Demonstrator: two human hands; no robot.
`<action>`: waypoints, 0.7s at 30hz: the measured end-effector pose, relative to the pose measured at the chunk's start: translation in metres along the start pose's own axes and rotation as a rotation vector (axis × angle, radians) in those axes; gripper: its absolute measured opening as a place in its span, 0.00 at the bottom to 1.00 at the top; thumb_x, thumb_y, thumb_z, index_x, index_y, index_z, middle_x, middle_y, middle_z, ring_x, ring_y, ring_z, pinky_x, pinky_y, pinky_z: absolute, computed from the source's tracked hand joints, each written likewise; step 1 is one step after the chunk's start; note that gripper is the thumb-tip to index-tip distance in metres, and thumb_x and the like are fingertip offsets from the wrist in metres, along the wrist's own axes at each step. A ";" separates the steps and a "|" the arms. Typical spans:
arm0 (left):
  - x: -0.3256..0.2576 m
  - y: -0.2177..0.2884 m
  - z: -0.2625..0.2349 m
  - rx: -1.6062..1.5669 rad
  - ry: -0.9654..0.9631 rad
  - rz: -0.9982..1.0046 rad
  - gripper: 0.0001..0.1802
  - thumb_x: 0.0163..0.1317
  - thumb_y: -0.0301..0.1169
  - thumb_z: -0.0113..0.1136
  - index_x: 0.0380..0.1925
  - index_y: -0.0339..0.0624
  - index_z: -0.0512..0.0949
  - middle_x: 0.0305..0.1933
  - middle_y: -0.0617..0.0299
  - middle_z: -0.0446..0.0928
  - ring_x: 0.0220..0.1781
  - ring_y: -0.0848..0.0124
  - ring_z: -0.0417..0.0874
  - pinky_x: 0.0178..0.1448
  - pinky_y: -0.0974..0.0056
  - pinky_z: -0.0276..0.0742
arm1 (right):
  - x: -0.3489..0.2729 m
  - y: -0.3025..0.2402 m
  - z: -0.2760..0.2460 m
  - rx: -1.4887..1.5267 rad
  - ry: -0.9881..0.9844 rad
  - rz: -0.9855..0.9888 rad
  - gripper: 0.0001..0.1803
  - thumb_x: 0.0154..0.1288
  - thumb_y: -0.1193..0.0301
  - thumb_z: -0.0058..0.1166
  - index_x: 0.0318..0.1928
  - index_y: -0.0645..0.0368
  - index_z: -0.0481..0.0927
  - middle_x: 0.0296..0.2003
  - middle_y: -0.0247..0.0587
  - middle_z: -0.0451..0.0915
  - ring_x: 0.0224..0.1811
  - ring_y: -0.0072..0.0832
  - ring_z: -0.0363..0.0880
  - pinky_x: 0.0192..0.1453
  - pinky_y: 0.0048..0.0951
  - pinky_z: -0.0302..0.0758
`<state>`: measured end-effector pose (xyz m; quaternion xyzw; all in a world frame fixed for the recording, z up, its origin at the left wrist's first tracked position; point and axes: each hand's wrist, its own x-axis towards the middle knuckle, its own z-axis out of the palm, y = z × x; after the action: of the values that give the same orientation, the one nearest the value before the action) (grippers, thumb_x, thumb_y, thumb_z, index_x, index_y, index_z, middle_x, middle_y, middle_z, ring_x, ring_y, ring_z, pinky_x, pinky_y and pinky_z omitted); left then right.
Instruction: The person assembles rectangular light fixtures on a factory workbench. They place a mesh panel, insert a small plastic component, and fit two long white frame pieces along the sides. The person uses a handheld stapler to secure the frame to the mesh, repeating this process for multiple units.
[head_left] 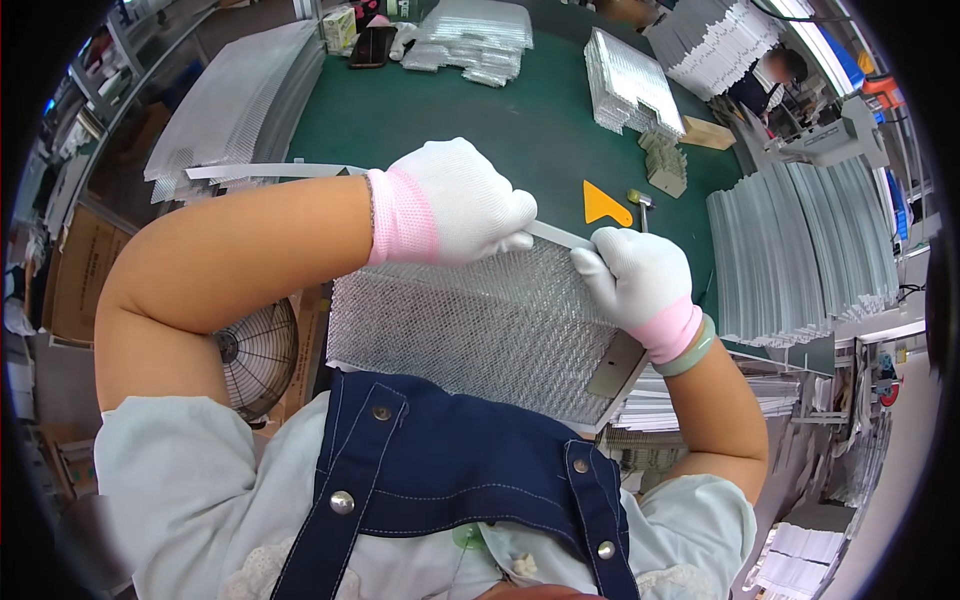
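A silver mesh panel [470, 320] lies in front of my body, its near side against my apron. Along its far edge runs a narrow pale strip [558, 235]. My left hand [460, 200], in a white glove with a pink cuff, is closed with thumb and fingers pinching that strip. My right hand [645, 275], gloved alike, grips the strip near the panel's far right corner. A grey plate [616, 365] sits at the panel's right side. Another pale strip section [270, 171] shows left of my left wrist; my arm hides whether the two join.
On the green table [450, 120] lie an orange scraper [603, 204], a small hammer [641, 199], a wooden block [708, 133] and a phone [372, 47]. Mesh sheets [235, 95] are stacked at left, grey strips [800, 255] at right. A fan [258, 360] stands below left.
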<state>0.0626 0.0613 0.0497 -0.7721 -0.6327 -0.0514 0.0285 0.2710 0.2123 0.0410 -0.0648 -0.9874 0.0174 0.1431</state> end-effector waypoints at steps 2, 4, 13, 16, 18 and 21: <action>-0.001 0.002 -0.003 0.002 -0.031 -0.031 0.19 0.68 0.48 0.56 0.30 0.44 0.76 0.19 0.57 0.77 0.25 0.55 0.83 0.31 0.54 0.79 | 0.007 0.000 -0.003 -0.018 0.047 -0.089 0.17 0.68 0.58 0.57 0.28 0.56 0.76 0.22 0.44 0.76 0.25 0.45 0.79 0.31 0.42 0.75; -0.002 0.006 -0.002 0.028 0.049 0.007 0.19 0.68 0.49 0.56 0.30 0.44 0.76 0.19 0.57 0.77 0.25 0.54 0.83 0.31 0.53 0.79 | 0.012 -0.004 -0.002 0.094 0.047 -0.110 0.16 0.69 0.59 0.56 0.29 0.56 0.76 0.22 0.44 0.76 0.26 0.45 0.79 0.31 0.42 0.75; -0.009 -0.021 -0.029 -0.385 -0.355 -0.196 0.22 0.71 0.47 0.54 0.41 0.37 0.78 0.30 0.51 0.79 0.36 0.56 0.82 0.44 0.54 0.77 | 0.018 -0.018 0.000 0.080 -0.095 -0.036 0.13 0.71 0.60 0.54 0.33 0.55 0.77 0.24 0.46 0.79 0.28 0.47 0.80 0.33 0.44 0.76; -0.020 -0.034 -0.036 -0.504 -0.437 -0.243 0.20 0.71 0.45 0.55 0.43 0.36 0.79 0.29 0.58 0.78 0.34 0.65 0.80 0.43 0.59 0.76 | 0.018 -0.017 0.000 0.223 -0.052 -0.054 0.12 0.70 0.63 0.56 0.35 0.59 0.79 0.24 0.45 0.78 0.27 0.44 0.80 0.34 0.40 0.76; -0.028 -0.040 -0.029 -0.528 -0.351 -0.183 0.18 0.70 0.44 0.57 0.41 0.37 0.79 0.29 0.56 0.79 0.34 0.62 0.82 0.42 0.58 0.77 | 0.018 -0.012 -0.002 0.490 -0.109 0.023 0.11 0.68 0.65 0.58 0.36 0.61 0.80 0.24 0.45 0.77 0.27 0.40 0.79 0.36 0.37 0.76; -0.033 -0.029 -0.020 -0.211 -0.204 -0.141 0.17 0.68 0.43 0.59 0.38 0.38 0.78 0.29 0.54 0.80 0.34 0.56 0.83 0.41 0.54 0.78 | 0.022 -0.012 -0.009 0.668 -0.286 0.207 0.10 0.66 0.68 0.60 0.39 0.64 0.81 0.25 0.44 0.76 0.29 0.35 0.77 0.38 0.33 0.74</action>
<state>0.0270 0.0328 0.0652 -0.7256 -0.6761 -0.0409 -0.1210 0.2513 0.2034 0.0562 -0.1109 -0.9256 0.3616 0.0145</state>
